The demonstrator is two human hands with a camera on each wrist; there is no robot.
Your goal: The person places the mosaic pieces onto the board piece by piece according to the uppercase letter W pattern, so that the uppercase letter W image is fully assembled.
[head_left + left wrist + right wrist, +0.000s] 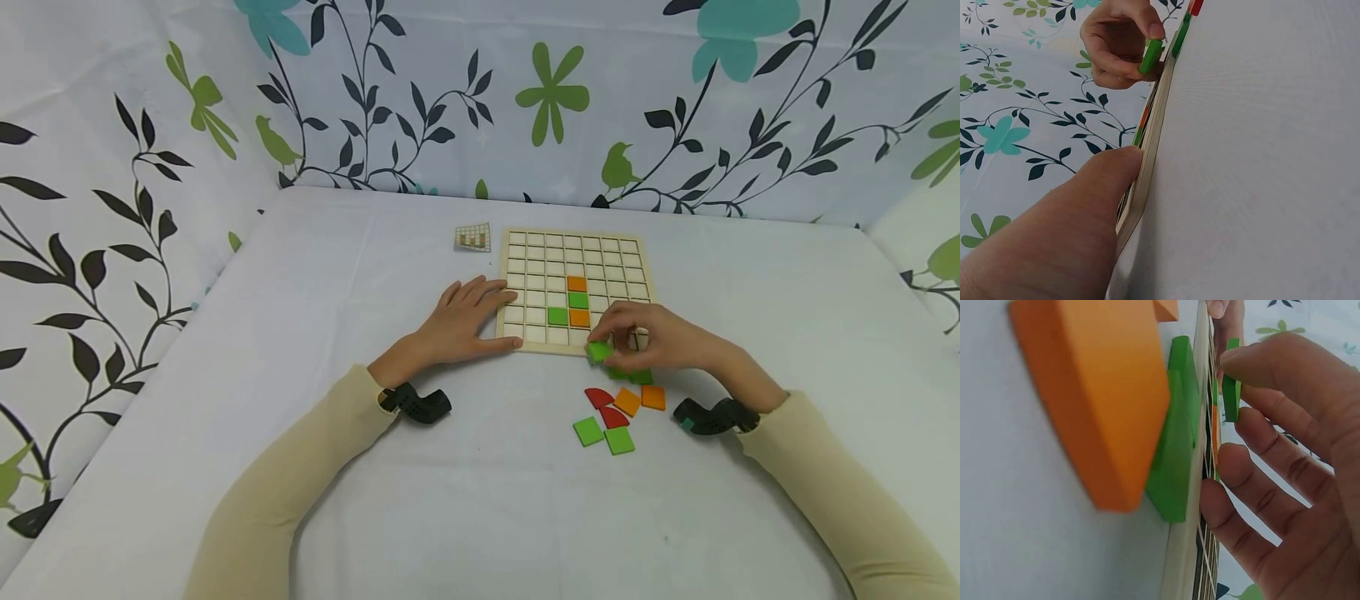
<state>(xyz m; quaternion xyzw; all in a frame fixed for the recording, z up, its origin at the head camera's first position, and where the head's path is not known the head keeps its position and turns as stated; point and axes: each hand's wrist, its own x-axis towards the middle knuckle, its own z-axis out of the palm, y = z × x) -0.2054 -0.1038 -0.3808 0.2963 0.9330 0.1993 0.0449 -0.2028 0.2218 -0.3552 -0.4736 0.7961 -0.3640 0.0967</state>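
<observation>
My right hand (643,335) pinches a green square tile (598,352) between thumb and fingertips, over the near right edge of a pale wooden grid board (532,339). In the right wrist view the green tile (1231,381) stands on edge between thumb and index finger. My left hand (468,321) rests with spread, straight fingers on the board's left edge, its thumb (1119,164) lying along the near corner. Two orange tiles, one of them the nearer orange tile (580,318), and two green tiles, including the left green tile (557,316), sit in the board's cells.
In front of the board lie loose pieces: red quarter-round pieces (614,417), orange tiles (653,397) and several green tiles (619,440). A small card (472,238) with a printed grid lies beyond the board's left corner. A white cloth (420,508) covers the table.
</observation>
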